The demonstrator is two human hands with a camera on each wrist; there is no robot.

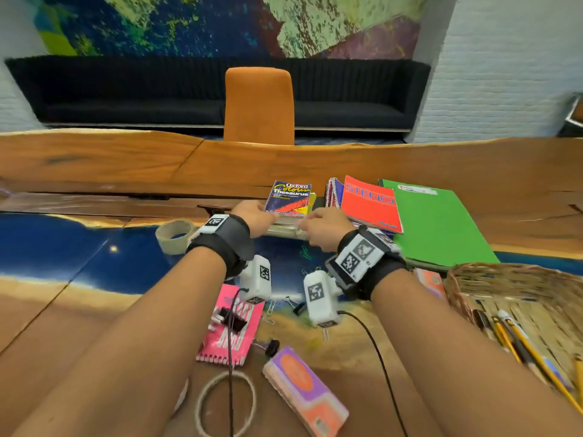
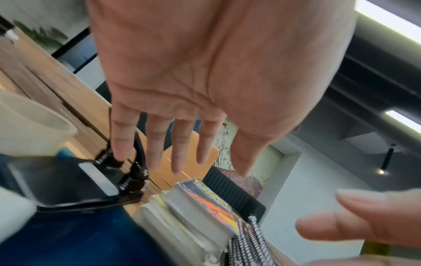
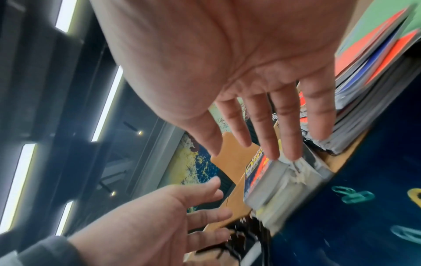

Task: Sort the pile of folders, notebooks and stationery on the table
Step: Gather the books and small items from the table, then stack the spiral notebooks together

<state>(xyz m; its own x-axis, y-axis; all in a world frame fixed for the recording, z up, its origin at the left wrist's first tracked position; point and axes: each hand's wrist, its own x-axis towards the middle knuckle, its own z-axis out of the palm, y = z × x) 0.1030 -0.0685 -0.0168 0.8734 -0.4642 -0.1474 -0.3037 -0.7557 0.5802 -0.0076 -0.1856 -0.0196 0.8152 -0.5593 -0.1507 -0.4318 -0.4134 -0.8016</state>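
Book-stacking step, I think: both grips wide and empty, my left hand (image 1: 252, 216) and right hand (image 1: 325, 227) flanking the thesaurus (image 1: 288, 198) topping the small book stack at 12 o'clock on the counter (image 1: 94, 159); next, close in and square it.

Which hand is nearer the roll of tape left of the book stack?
Left. The left hand is at the left edge of the thesaurus, on the side nearest the tape roll. The right hand is at the stack's right front corner, farther off.
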